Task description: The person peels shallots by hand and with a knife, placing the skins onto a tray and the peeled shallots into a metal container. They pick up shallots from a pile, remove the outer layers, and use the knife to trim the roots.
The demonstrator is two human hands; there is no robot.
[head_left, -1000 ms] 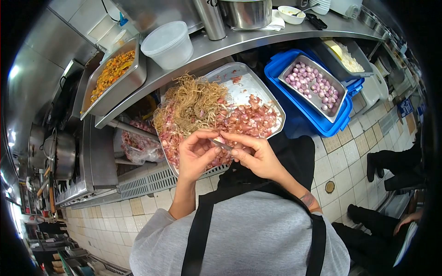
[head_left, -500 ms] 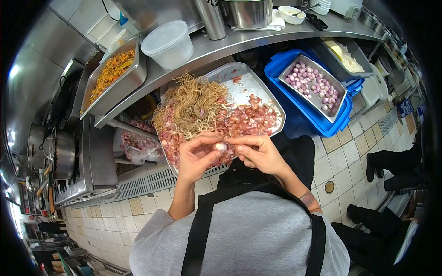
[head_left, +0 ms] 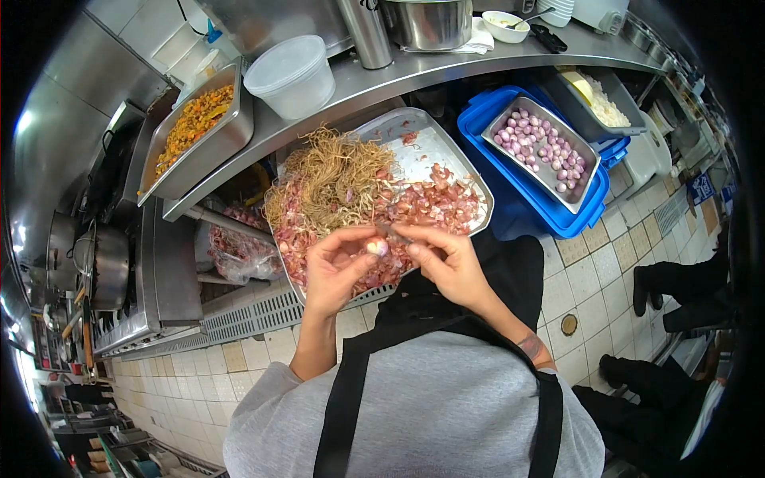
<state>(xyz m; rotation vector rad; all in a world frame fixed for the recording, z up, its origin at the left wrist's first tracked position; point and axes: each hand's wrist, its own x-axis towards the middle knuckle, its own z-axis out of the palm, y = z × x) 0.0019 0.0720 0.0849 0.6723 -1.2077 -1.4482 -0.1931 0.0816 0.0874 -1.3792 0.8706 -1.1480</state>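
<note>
My left hand (head_left: 339,267) holds a small pale shallot (head_left: 377,246) between thumb and fingers, above the near edge of a large metal tray (head_left: 426,127). Close beside it, my right hand (head_left: 450,267) is closed, with a small dark blade (head_left: 390,230) partly visible at its fingertips. Under both hands the tray bears a tangle of dry roots (head_left: 335,175) and a spread of reddish skins (head_left: 438,203). To the right, peeled shallots (head_left: 526,137) lie in a smaller metal pan (head_left: 591,150).
The pan rests on a blue lid (head_left: 522,191). A steel counter (head_left: 358,94) behind bears a lidded plastic tub (head_left: 291,76), a pot (head_left: 426,24) and a deep pan (head_left: 231,135) of chopped food. Another person's dark-clad legs (head_left: 685,287) are at the right.
The fingers of both hands have shifted slightly. The shallot has turned and moved a little up and left, and the blade now shows between the hands.
</note>
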